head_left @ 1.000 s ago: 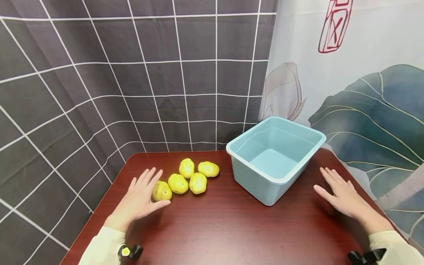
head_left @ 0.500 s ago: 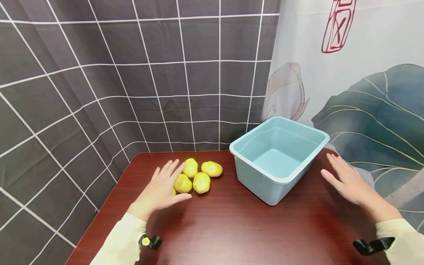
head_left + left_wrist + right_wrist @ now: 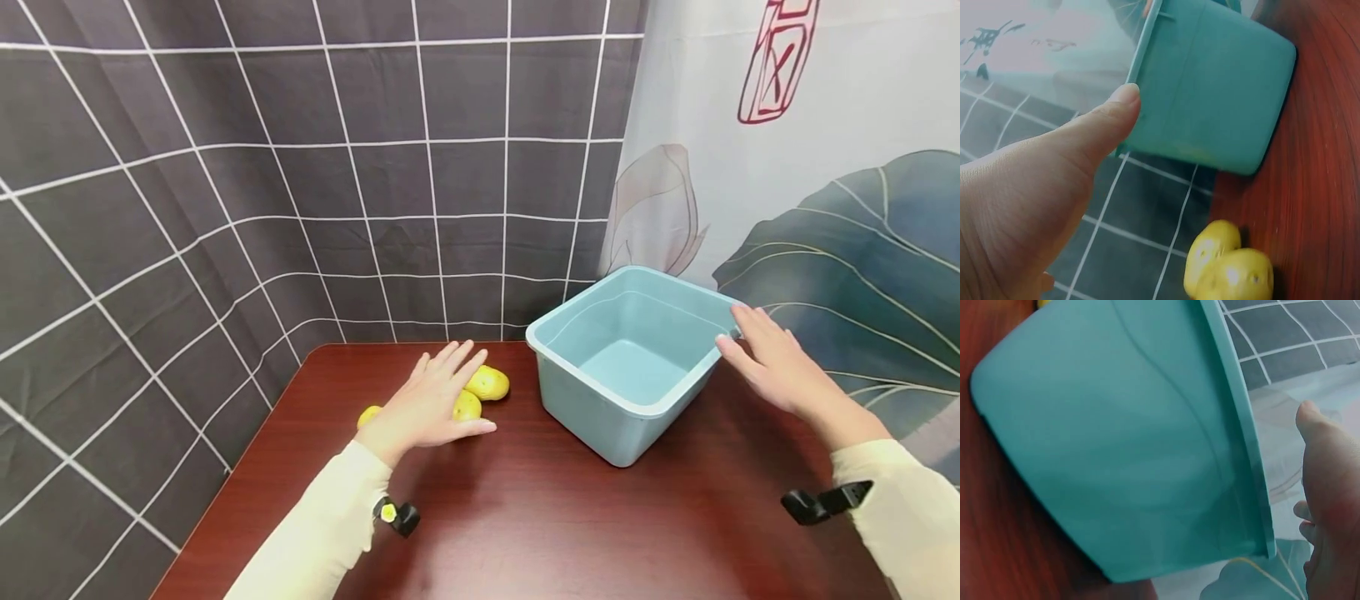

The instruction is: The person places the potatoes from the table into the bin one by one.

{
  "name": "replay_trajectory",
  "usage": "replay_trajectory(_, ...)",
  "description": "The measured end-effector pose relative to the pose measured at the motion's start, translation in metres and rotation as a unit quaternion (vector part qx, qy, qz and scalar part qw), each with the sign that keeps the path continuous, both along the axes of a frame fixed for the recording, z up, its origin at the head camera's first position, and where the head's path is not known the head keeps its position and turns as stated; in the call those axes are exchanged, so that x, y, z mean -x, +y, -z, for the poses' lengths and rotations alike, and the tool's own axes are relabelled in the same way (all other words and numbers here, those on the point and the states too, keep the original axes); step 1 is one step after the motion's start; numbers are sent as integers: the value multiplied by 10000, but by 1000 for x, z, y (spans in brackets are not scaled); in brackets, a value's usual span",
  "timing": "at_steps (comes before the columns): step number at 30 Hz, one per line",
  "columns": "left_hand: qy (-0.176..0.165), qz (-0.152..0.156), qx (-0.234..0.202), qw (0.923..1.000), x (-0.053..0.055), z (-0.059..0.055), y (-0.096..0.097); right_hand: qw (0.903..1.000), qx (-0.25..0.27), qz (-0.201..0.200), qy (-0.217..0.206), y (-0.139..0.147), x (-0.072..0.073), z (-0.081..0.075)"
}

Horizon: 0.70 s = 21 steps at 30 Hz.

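Note:
In the head view my left hand [image 3: 427, 404], its fingers straight, hovers over the yellow potatoes and hides some of them. A potato [image 3: 489, 383] shows beyond its fingers, another potato [image 3: 467, 407] by its thumb, and part of a third potato [image 3: 368, 415] left of the hand. Farther right stands a light blue plastic tub [image 3: 588, 408] with nothing in it. My right hand [image 3: 776, 362] is raised, fingers extended, by the tub's right rim; the right wrist view has that hand [image 3: 1335, 500] apart from the rim. Neither hand holds anything.
The dark red wooden table [image 3: 517, 517] carries the tub and potatoes. Behind it hangs a dark curtain [image 3: 465, 175] with a white grid, and at the right a pale curtain [image 3: 690, 100] with a leaf print. Each wrist wears a black camera mount [image 3: 397, 515].
My left hand has moved right and away from me, from beside the potatoes to over them. The right hand has moved left, up to the tub's rim. The view has shifted slightly.

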<state>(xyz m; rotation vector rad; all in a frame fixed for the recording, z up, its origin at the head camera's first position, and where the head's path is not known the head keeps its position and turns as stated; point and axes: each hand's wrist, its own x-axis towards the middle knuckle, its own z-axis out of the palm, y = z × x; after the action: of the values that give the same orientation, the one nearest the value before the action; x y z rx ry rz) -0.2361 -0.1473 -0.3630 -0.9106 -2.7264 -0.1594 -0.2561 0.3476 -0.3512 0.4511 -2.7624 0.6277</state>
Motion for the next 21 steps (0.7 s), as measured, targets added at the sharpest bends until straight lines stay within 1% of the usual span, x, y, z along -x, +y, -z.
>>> replay_trajectory(6,-205,153,166,9995,11,-5,31,9990,-200,145,-372,-11,23,-16)
replay_trajectory(11,-134,214,248,9994,21,-9,60,9960,-435,312,-719,-12,47,-23)
replay_trajectory(15,-128,254,354,9990,25,-11,82,9931,-504,434,-969,-12,62,-25)
replay_trajectory(18,-153,283,398,9987,26,-11,96,9903,-522,544,-1169,-12,71,-26)
replay_trajectory(21,-174,234,364,9989,28,-11,107,9880,-535,653,-1292,-13,78,-28)
